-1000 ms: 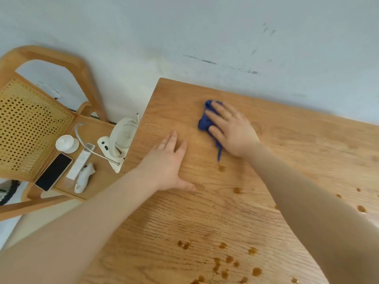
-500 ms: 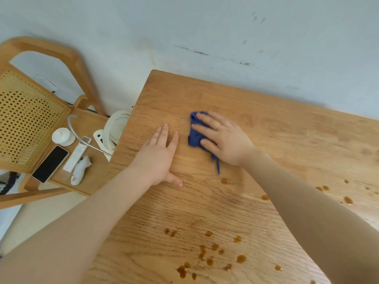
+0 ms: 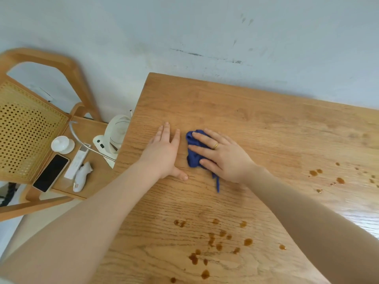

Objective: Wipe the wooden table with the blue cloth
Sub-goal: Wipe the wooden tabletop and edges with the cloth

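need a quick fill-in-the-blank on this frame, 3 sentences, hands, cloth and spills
1. The right hand presses a cloth whose colour is ____.
2. The left hand lies flat on the bare ____, holding nothing.
3. The brown drops nearest the camera have not yet been ____.

Missing words: blue; table; wiped

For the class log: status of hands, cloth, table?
Right hand presses cloth; left hand flat on table. Brown spots remain. Nothing blocking.
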